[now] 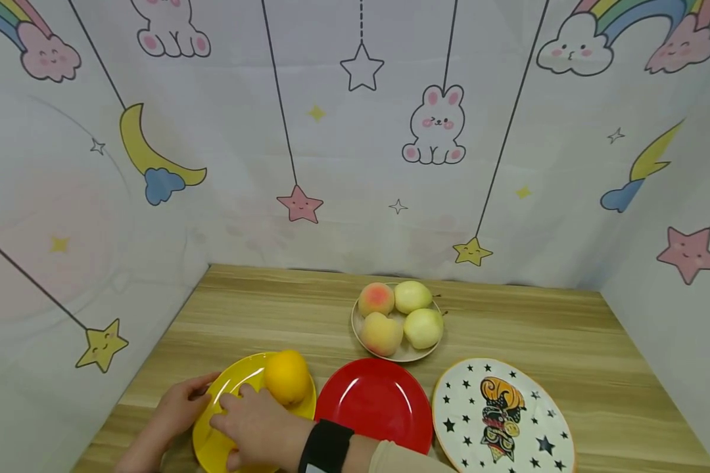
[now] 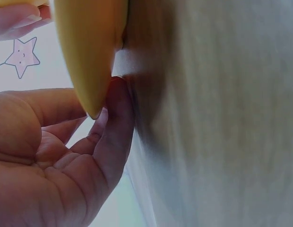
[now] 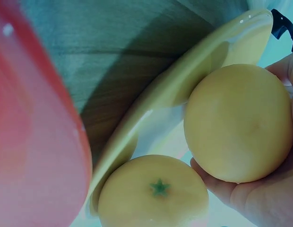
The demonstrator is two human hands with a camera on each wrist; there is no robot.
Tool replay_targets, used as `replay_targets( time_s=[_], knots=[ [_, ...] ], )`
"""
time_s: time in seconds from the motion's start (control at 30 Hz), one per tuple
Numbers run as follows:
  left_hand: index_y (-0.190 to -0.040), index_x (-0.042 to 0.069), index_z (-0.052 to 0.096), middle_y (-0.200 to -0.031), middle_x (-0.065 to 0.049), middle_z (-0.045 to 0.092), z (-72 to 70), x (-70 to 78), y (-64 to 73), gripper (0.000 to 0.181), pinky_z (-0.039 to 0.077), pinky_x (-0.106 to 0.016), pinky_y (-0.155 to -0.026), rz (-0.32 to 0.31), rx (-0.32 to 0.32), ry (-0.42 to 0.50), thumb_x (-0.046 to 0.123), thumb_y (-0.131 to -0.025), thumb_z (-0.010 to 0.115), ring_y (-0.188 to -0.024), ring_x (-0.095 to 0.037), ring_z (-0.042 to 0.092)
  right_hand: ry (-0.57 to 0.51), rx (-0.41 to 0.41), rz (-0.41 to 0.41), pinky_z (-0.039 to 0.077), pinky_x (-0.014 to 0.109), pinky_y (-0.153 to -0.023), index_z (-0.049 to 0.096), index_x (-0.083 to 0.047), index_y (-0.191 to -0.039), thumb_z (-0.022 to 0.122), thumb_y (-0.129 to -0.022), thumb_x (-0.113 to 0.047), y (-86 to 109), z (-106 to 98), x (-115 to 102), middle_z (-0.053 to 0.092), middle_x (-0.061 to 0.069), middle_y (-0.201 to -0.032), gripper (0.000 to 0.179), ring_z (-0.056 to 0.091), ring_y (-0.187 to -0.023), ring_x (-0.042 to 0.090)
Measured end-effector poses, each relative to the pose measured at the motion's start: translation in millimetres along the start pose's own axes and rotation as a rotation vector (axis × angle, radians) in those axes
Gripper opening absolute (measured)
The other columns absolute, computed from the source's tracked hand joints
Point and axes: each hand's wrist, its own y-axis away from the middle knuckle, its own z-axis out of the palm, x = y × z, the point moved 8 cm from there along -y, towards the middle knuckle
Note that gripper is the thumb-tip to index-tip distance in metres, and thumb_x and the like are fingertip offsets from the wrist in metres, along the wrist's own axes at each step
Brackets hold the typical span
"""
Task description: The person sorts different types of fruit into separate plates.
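A person's right hand (image 3: 267, 201) grips a round yellow-orange fruit (image 3: 238, 123) over a glossy yellow plate (image 3: 172, 90), near a matching fruit (image 3: 137, 201) with a star-shaped green calyx (image 3: 159, 187); wood-grained desk (image 3: 99, 52) separates that plate from a shiny red plate (image 3: 38, 132).

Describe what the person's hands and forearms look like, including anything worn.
Both hands are ungloved. Behind the right hand comes a wide black wristband with a white patch, then a cream sleeve. No band or sleeve shows at the left hand.
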Motion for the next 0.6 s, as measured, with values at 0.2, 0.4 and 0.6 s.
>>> replay_targets(
  time_s=[0.2, 0.4, 0.6],
  knots=[
    [-0.131, -0.003, 0.052, -0.108, -0.021, 0.064, -0.2, -0.3, -0.8, 0.042, 0.053, -0.037, -0.078, 0.01, 0.003, -0.006, -0.001, -0.089, 0.052, -0.095, -0.026, 0.06, -0.021, -0.028, -0.009, 0.042, 0.021, -0.081, 0.047, -0.043, -0.128, 0.062, -0.083, -0.057, -0.6, 1.3, 0.5, 0.042, -0.02, -0.126, 0.05, 0.037, -0.102, 0.005],
    [-0.131, -0.003, 0.052, -0.109, -0.022, 0.063, -1.0, 0.5, -0.6, 0.042, 0.052, -0.037, -0.079, 0.017, 0.006, -0.021, 0.0, -0.089, 0.052, -0.096, -0.027, 0.058, 0.001, -0.027, -0.011, 0.041, 0.023, -0.082, 0.046, -0.044, -0.129, 0.063, -0.082, -0.057, -1.7, 2.5, 0.7, 0.042, -0.021, -0.126, 0.052, 0.037, -0.103, 0.005],
    [-0.131, -0.002, 0.052, -0.11, -0.022, 0.062, -1.1, 1.2, -0.6, 0.042, 0.051, -0.043, -0.083, 0.009, 0.002, -0.031, 0.0, -0.089, 0.052, -0.098, -0.028, 0.058, 0.007, -0.002, -0.028, 0.039, 0.023, -0.088, 0.045, -0.044, -0.129, 0.064, -0.082, -0.055, -0.1, -0.5, -1.8, 0.042, -0.021, -0.126, 0.052, 0.037, -0.11, 0.004]
  ],
)
